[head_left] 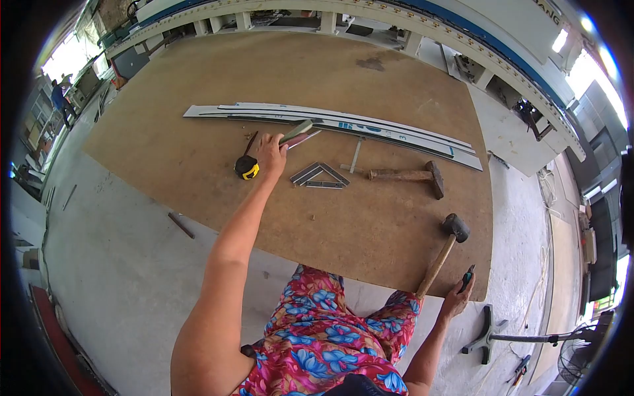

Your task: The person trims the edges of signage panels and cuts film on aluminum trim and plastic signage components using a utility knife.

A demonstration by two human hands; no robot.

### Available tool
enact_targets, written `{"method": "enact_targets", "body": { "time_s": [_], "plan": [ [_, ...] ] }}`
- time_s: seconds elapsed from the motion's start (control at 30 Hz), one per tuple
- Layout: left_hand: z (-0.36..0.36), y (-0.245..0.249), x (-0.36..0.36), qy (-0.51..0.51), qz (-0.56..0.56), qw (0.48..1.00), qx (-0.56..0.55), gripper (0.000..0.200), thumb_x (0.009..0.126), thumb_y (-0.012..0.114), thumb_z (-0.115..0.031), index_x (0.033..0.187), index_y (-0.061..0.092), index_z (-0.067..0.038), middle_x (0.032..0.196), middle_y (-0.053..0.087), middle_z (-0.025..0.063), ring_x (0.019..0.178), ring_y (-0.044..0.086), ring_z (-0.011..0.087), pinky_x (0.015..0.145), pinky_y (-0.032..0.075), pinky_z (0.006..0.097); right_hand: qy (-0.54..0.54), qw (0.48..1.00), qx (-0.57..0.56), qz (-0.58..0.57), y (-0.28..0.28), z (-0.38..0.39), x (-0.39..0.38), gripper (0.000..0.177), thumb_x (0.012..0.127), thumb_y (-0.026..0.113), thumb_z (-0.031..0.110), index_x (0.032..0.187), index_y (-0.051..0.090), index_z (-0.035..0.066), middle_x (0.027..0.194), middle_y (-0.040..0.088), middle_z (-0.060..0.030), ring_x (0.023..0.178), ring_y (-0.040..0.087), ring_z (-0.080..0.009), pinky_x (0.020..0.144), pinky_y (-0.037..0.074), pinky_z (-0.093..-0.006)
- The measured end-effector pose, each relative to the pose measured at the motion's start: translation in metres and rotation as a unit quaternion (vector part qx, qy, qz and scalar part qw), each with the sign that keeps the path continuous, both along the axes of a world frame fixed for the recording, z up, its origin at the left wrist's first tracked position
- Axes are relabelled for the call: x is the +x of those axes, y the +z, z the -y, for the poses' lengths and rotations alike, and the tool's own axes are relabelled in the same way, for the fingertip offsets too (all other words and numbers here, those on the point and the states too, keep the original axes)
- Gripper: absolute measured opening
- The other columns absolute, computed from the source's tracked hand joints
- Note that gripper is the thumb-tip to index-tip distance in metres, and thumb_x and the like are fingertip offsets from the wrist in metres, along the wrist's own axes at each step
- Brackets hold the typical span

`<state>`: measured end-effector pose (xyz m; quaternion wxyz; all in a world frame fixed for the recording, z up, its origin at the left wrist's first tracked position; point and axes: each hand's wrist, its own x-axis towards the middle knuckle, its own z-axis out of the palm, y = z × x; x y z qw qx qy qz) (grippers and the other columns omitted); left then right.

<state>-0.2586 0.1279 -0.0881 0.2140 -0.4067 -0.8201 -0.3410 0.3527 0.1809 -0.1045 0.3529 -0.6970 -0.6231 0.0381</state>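
Over the brown board, my left hand (271, 157) is closed around the near end of a greenish, flat-looking bar (297, 132). A dark red handle (299, 140) with a thin metal shaft lies right beside the bar. Close to my left wrist sits a black-and-yellow tape measure (247, 167). At the board's near right corner my right hand (456, 300) grips a small black-and-teal tool (467, 279), its exact kind hidden by the fingers. Near that hand is a rubber mallet (456, 228), its wooden handle reaching past the board's edge toward my knee.
Long white and dark strips (396, 135) cross the board (264, 72). Nearer lie a triangular metal frame (319, 176), a small metal square (356, 155) and a hammer (434, 179). A large machine (327, 23) borders the far side; a fan stand (489, 335) is on the right floor.
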Motion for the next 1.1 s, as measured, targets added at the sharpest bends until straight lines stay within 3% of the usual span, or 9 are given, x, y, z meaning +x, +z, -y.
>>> {"method": "enact_targets", "body": {
  "time_s": [0.2,0.6,0.7,0.8,0.9,1.0,1.1],
  "plan": [
    [-0.003,-0.017,0.014,-0.144,0.068,0.987,-0.038,0.032,0.076,0.072,-0.017,0.105,0.059,-0.011,0.099,0.056,0.0102,0.099,0.055,0.0311,0.083,0.045,0.0428,0.003,1.000,-0.003,-0.011,0.002,0.000,-0.001,0.046,0.093,0.049,0.016,0.139,0.043,0.015,0.126,0.057,-0.0196,0.114,0.055,-0.0376,0.093,0.043,-0.0422],
    [-0.011,-0.003,0.018,0.001,0.049,0.988,-0.147,0.046,0.077,0.073,-0.018,0.119,0.055,-0.013,0.113,0.053,0.0112,0.110,0.051,0.0302,0.090,0.042,0.0477,-0.012,1.000,-0.002,0.000,0.002,0.001,-0.002,0.045,0.092,0.051,0.016,0.137,0.044,0.016,0.125,0.058,-0.0176,0.111,0.057,-0.0359,0.090,0.046,-0.0423],
    [-0.004,-0.002,0.036,-0.002,-0.077,0.990,-0.114,0.059,0.074,0.074,-0.020,0.127,0.049,-0.013,0.121,0.049,0.0117,0.113,0.048,0.0306,0.095,0.039,0.0448,-0.018,1.000,-0.003,-0.001,0.003,0.002,-0.004,0.045,0.092,0.051,0.016,0.137,0.044,0.016,0.125,0.058,-0.0180,0.111,0.057,-0.0358,0.090,0.046,-0.0420],
    [0.003,0.010,0.064,-0.082,-0.070,0.992,-0.067,0.065,0.072,0.076,-0.020,0.129,0.047,-0.012,0.127,0.045,0.0135,0.117,0.044,0.0329,0.099,0.037,0.0463,-0.013,1.000,0.008,0.005,-0.004,-0.001,0.001,0.045,0.094,0.050,0.020,0.138,0.044,0.015,0.127,0.057,-0.0183,0.113,0.056,-0.0368,0.092,0.044,-0.0418],
    [-0.003,-0.008,0.079,-0.229,-0.032,0.973,-0.019,0.066,0.072,0.076,-0.024,0.130,0.047,-0.012,0.131,0.043,0.0147,0.122,0.041,0.0345,0.102,0.035,0.0477,-0.020,1.000,-0.001,0.004,-0.004,-0.001,0.000,0.046,0.093,0.051,0.017,0.138,0.044,0.016,0.125,0.057,-0.0181,0.112,0.057,-0.0357,0.090,0.046,-0.0413],
    [0.000,-0.002,0.108,-0.277,0.050,0.951,-0.130,0.067,0.075,0.075,-0.029,0.133,0.046,-0.014,0.135,0.040,0.0146,0.127,0.038,0.0348,0.106,0.033,0.0475,-0.023,1.000,-0.004,-0.001,-0.002,0.000,-0.001,0.046,0.093,0.051,0.017,0.138,0.043,0.016,0.125,0.057,-0.0178,0.112,0.057,-0.0357,0.090,0.046,-0.0414],
    [-0.004,-0.012,0.119,-0.281,0.018,0.945,-0.167,0.062,0.078,0.072,-0.032,0.132,0.049,-0.016,0.135,0.041,0.0148,0.129,0.038,0.0335,0.108,0.032,0.0471,-0.027,1.000,-0.011,-0.005,0.002,0.002,-0.004,0.047,0.092,0.052,0.017,0.138,0.043,0.016,0.125,0.058,-0.0174,0.110,0.058,-0.0357,0.089,0.046,-0.0417]
  ]
}}
